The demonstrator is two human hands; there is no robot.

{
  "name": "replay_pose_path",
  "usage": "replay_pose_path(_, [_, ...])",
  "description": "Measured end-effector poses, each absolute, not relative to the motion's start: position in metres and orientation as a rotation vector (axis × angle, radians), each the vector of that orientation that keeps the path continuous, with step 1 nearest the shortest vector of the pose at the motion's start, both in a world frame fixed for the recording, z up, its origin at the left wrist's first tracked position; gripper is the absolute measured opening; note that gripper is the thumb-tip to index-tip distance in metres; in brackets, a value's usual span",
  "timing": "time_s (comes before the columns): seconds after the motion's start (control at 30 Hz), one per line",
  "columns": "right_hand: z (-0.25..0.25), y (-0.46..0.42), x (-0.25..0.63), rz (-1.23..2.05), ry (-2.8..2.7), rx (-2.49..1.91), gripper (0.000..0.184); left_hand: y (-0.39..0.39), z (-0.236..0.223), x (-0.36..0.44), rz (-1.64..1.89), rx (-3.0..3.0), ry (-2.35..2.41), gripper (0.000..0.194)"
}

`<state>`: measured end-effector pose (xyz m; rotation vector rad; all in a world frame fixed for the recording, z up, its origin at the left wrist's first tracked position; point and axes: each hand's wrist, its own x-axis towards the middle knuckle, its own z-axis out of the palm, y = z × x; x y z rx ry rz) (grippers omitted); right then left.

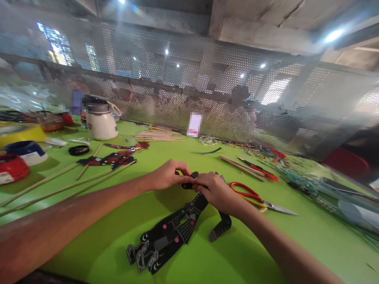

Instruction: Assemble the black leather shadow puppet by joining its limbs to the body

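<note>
A black jointed puppet figure (168,232) with silver line patterns and pink, red and green dots lies slantwise on the green table. Its one loose arm (221,228) hangs bent to the right. My left hand (173,174) pinches a small dark piece (187,185) of the figure between thumb and fingers. From the other side my right hand (213,189) closes on the same piece, over the figure's upper part. Just where the fingertips meet, the detail is hidden. Scissors (251,197) with red and yellow handles rest right of my right hand.
A second puppet (114,158) with long sticks (59,189) lies at left, near a white jar (101,120), yellow tape (20,134) and paint pots. Thin sticks (160,136) lie at the back. More sticks (242,169) and a red-black pen-like tool (260,169) lie at right, before a perforated screen (177,86).
</note>
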<state>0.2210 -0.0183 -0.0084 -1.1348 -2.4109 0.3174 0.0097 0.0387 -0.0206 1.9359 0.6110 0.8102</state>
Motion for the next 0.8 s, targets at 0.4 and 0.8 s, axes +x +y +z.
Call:
replay_pose_path(0.4, [-0.003, -0.012, 0.228, 0.202, -2.047, -1.191, 0.023, 0.048, -0.012, 0.002, 0.895, 1.808, 0.757, 0.029])
replay_pose_path(0.8, [-0.009, -0.008, 0.234, 0.354, -2.034, -1.191, 0.025, 0.051, -0.018, 0.002, 0.762, 1.889, 0.719, 0.034])
